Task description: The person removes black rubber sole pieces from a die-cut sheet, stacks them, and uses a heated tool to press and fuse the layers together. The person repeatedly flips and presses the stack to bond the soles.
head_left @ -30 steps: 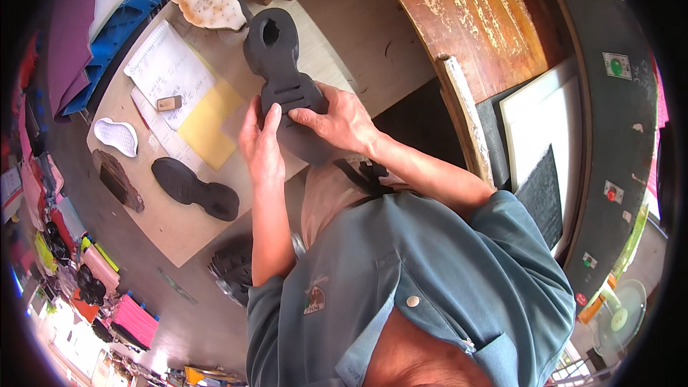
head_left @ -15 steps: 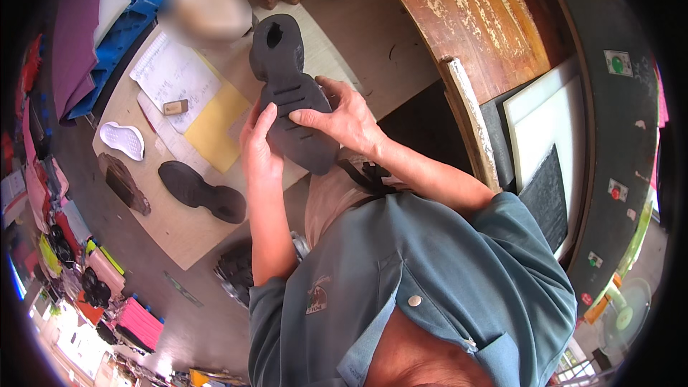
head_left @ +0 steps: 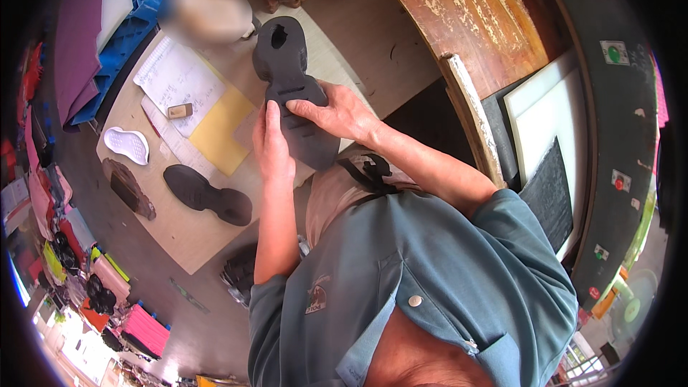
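Dark grey foam sole is held just above the counter, left hand gripping its left edge, right hand clasping its right side

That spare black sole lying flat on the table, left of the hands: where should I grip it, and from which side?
Probably at the narrow waist of the spare black sole, between its two wider ends. It lies flat on the table, so come from above and pinch across the waist. The left hand is nearer; both it and the right hand now hold the dark sole.
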Motion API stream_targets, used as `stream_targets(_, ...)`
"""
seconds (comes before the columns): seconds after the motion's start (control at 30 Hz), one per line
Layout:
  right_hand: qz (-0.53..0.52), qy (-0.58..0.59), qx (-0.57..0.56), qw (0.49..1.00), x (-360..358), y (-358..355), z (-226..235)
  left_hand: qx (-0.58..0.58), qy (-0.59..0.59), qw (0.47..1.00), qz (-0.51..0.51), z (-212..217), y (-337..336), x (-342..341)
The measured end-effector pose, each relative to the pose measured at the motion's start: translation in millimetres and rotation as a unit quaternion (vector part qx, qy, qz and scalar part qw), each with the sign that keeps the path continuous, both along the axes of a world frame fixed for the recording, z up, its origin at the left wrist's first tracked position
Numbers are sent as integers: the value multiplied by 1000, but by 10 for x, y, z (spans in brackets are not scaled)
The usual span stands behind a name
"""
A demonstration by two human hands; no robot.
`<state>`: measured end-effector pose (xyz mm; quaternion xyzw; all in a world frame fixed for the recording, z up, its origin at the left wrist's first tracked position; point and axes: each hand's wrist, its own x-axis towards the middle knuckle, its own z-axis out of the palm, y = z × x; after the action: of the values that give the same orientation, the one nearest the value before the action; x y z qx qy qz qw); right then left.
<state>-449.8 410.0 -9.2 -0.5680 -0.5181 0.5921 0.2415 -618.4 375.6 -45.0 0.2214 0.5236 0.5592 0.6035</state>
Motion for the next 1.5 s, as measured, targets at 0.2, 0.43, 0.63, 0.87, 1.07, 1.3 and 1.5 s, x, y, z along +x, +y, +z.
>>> stream_targets(0.2, -4, -38, 24, 999, -75, -13, -101, -36, 53, 998, -25, -221, -25, -17)
stream_targets(0.43, -29, -54, 117, 991, -138, -51, -223, -25, 29, 999, -32, -241, -68, -7)
stream_targets(0.63, -42, -57, 100, 992, -162, -101, -239, -35, 56, 997, -29, -214, -58, 5)
stream_targets(0.87, -25, -173, 223, 959, -217, -122, -172, 13, 24, 1000, 5, -225, -127, 19)
stream_targets(1.07, -26, -63, 90, 994, -160, -42, 4, 8, 59, 998, -7, -171, -83, -31)
stream_targets(1.3, -77, 47, 15, 996, -8, 54, 398, 84, 76, 993, -26, 160, -57, 21)
stream_targets(1.5, -163, 352, -126, 913, 474, 9, 864, 335, 211, 884, -249, 866, 43, -372)
